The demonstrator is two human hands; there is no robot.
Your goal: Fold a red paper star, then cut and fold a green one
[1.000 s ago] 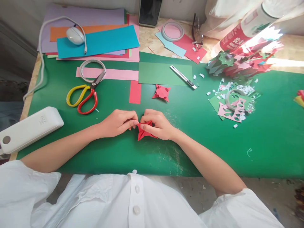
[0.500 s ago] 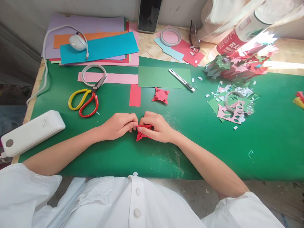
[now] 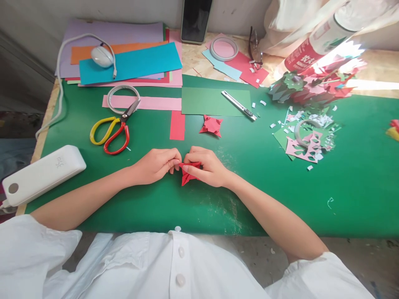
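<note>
Pinching red paper [image 3: 186, 178]: left hand [image 3: 157, 165], right hand [image 3: 207, 167]; room toward mat's front edge [image 3: 205, 231].

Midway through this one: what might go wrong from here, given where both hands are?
The pointed, folded red paper piece might crease wrongly or tear: the left hand pinches its tip while the right hand grips its body.

A slim silver-and-black utility knife lies on the flat pale-green paper rectangle; a forward reach could brush it. I can't tell whether its blade is out.
</note>
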